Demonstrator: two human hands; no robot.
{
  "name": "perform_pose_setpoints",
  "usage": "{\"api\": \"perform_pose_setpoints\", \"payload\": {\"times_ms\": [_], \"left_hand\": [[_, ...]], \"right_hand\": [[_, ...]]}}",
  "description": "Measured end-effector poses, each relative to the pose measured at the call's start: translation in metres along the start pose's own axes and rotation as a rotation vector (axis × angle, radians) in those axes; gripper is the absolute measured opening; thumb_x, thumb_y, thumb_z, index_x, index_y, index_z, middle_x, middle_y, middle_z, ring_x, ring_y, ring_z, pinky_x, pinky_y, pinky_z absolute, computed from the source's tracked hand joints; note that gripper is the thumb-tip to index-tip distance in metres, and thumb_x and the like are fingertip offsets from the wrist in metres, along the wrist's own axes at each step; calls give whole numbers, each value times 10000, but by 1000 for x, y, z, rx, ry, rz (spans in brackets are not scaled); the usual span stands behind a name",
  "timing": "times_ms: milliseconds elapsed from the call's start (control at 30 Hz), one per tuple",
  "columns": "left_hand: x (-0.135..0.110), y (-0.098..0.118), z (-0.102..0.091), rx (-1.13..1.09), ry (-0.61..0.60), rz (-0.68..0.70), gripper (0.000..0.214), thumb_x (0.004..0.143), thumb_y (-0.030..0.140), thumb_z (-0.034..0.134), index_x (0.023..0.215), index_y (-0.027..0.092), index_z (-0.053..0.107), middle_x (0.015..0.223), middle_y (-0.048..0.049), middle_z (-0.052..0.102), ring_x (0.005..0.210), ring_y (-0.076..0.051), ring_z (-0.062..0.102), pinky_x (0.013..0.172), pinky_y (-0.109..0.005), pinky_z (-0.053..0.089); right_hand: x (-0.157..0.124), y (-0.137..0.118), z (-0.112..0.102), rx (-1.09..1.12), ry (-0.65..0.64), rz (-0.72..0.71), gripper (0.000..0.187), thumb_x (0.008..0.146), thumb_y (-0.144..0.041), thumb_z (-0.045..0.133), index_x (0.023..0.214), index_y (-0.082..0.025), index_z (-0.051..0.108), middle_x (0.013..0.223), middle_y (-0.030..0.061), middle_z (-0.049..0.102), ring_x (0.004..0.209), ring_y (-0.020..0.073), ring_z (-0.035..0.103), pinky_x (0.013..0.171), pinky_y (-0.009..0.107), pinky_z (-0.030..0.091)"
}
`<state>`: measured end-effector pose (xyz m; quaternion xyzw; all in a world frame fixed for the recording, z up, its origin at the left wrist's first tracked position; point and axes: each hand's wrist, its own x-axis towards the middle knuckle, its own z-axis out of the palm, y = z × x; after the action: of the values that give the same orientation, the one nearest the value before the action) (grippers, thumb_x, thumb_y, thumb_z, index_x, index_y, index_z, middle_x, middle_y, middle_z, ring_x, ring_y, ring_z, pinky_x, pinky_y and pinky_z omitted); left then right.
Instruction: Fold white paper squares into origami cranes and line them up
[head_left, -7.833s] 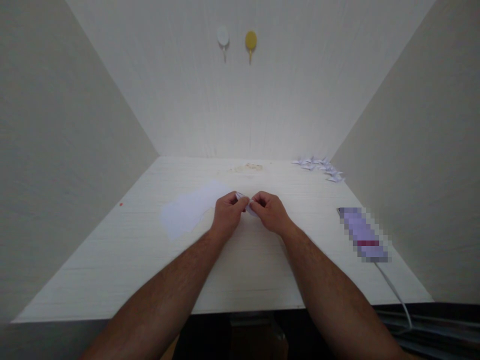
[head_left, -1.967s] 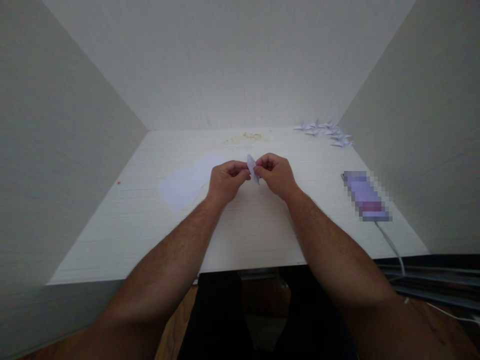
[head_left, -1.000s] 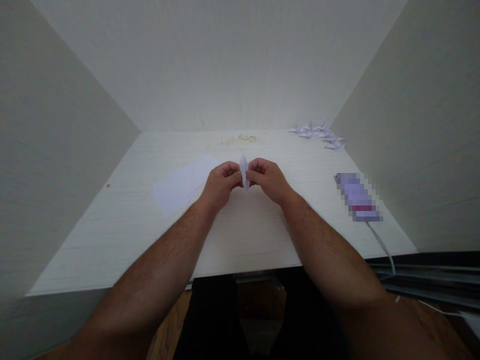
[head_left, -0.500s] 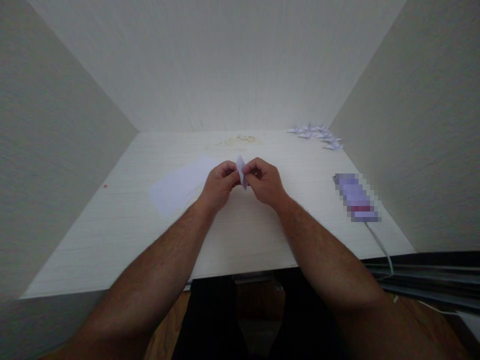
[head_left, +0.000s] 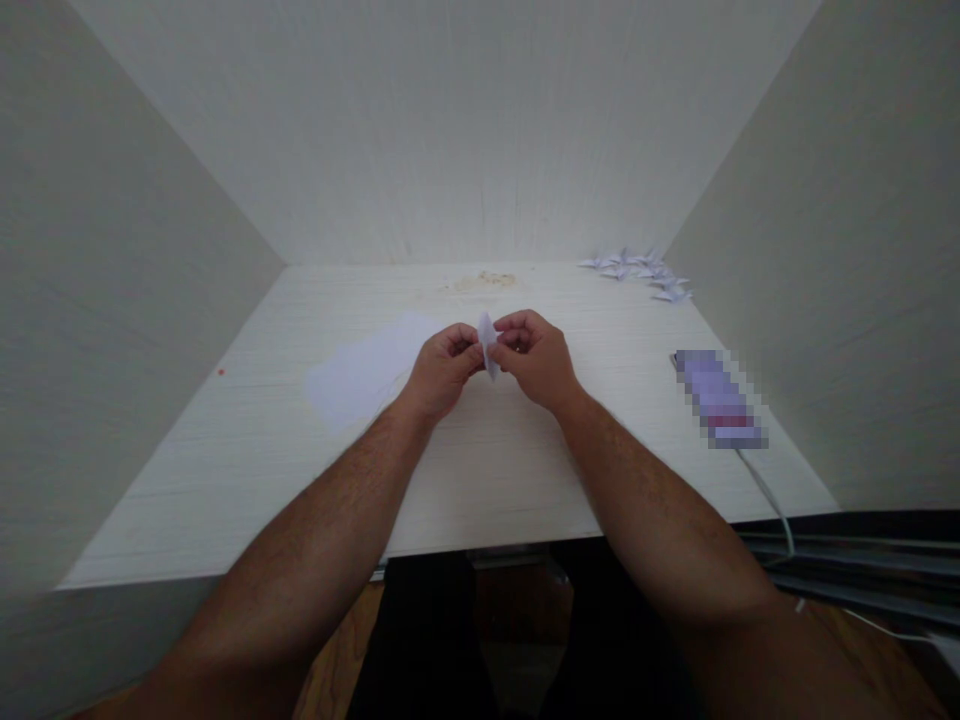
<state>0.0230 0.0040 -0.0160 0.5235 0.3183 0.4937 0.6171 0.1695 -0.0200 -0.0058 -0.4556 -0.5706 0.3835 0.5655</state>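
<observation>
A small folded piece of white paper (head_left: 487, 332) is held upright above the middle of the table. My left hand (head_left: 441, 374) pinches it from the left between thumb and fingers. On the other side, my right hand (head_left: 541, 362) has its thumb at the paper's surface and its fingers curled around the right edge. The finer folds are too small to make out. White paper sheets (head_left: 360, 372) lie flat on the table beside my left hand.
Several folded paper cranes (head_left: 639, 268) stand in the far right corner of the white table (head_left: 495, 480). A pixelated phone-like device (head_left: 716, 398) with a cable (head_left: 766, 492) lies at the right. Walls enclose the back and sides. A small red spot (head_left: 221, 372) is at the left.
My right hand's fingers have lifted and loosened a little from the paper, which now shows a broader face. My left hand keeps its pinch. The whole view has shifted slightly.
</observation>
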Motion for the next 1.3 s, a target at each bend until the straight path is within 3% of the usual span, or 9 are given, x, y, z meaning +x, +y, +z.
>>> {"api": "perform_pose_setpoints", "payload": {"times_ms": [167,567,833,1133,1300], "left_hand": [[3,-8,-8,84,22,38,231,675,283,766,761,184,576,704,19,609,619,-91,573,629,-254,488],[4,-7,-8,171,44,111,160,725,257,707,795,191,580,695,17,603,609,-96,561,572,-235,444],[3,-1,-5,331,162,134,133,726,257,690,755,189,580,638,30,570,566,-88,502,533,-221,386],[5,-6,-7,197,53,125,190,724,278,707,807,182,566,685,19,608,601,-94,568,582,-229,454],[6,-11,-6,199,74,154,203,710,275,715,806,176,567,674,16,618,594,-100,576,568,-229,443]], "right_hand": [[2,-1,-2,-42,-8,57,159,697,-299,717,714,-184,609,652,-17,643,555,100,553,555,252,468],[0,-1,0,-267,-19,17,173,794,-317,631,679,-189,608,605,-10,625,548,108,538,530,242,406],[-2,-4,3,-284,47,-1,194,774,-309,632,624,-190,598,545,-28,569,518,106,476,514,252,365],[0,1,4,-303,49,-47,171,789,-301,604,661,-195,565,556,-21,597,509,110,530,499,238,391],[0,3,2,-197,21,22,170,752,-308,648,658,-175,597,527,-6,619,461,115,563,463,226,418]]}}
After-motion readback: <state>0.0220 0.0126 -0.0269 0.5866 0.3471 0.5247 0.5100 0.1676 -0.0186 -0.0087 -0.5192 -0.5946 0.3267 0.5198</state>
